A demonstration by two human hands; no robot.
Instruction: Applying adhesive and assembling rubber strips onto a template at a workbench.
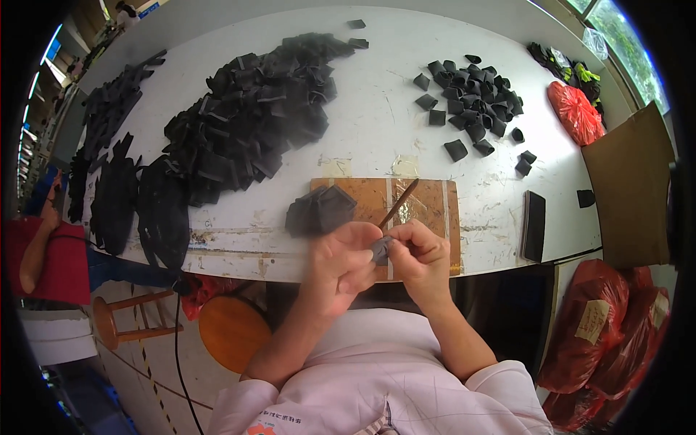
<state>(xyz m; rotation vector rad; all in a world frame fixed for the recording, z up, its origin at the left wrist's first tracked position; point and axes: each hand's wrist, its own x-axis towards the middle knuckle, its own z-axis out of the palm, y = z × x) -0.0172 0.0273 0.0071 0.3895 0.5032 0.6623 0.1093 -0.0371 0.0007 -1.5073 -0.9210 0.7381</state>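
Both of my hands meet over the front edge of the table, in front of a brown board (435,206) with clear tape on it. A small dark grey fabric piece (382,249) is pinched between the fingertips of my left hand (339,264) and my right hand (420,254). From just above the fingers a slim brown pointed stick (399,204) slants up to the right; whether a hand grips its lower end I cannot tell. Left of the stick, a small stack of dark fabric pieces (319,210) lies partly on the board, close to my left hand.
A large heap of black fabric pieces (254,116) covers the table's left half. Smaller folded black pieces (475,98) lie at the far right. A dark flat case (534,226), a cardboard sheet (627,188) and red bags (591,326) are right. Another person's arm (36,254) shows left, near stools (233,330).
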